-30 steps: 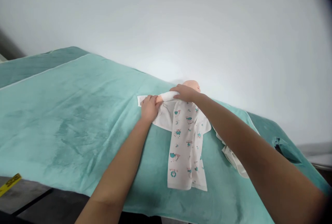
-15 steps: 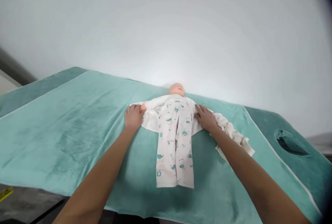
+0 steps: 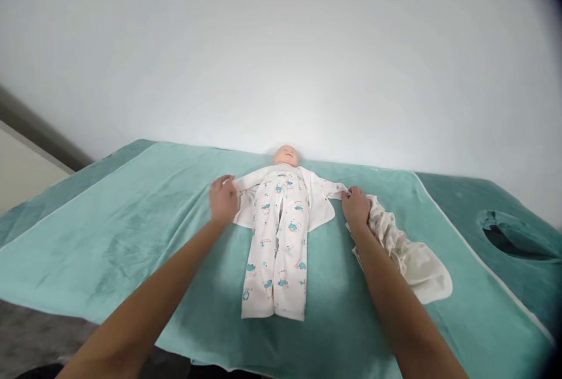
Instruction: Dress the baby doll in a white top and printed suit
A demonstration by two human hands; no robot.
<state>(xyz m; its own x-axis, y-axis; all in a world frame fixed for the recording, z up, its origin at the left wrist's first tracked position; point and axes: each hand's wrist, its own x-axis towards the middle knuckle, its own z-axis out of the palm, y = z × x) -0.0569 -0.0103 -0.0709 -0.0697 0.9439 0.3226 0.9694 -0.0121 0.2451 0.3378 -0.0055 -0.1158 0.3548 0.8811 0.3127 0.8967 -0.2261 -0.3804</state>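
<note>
Right hand (image 3: 356, 208) has shifted outward from the shirt (image 3: 321, 209), fingers now pinching the sleeve (image 3: 334, 190) end; so both sleeves lie spread. Left hand (image 3: 223, 198) blurred by the other sleeve, grip unclear. Doll (image 3: 285, 156) lies face-up on teal sheet (image 3: 184, 180), between hands.

Likely a massage or care-training room. Padded bed (image 3: 468, 200) with face hole (image 3: 504, 243) at its right end; teal sheet (image 3: 118, 250) across it. Dressed baby doll (image 3: 290, 209) on bed. Plain pale wall (image 3: 281, 45) behind bed.
</note>
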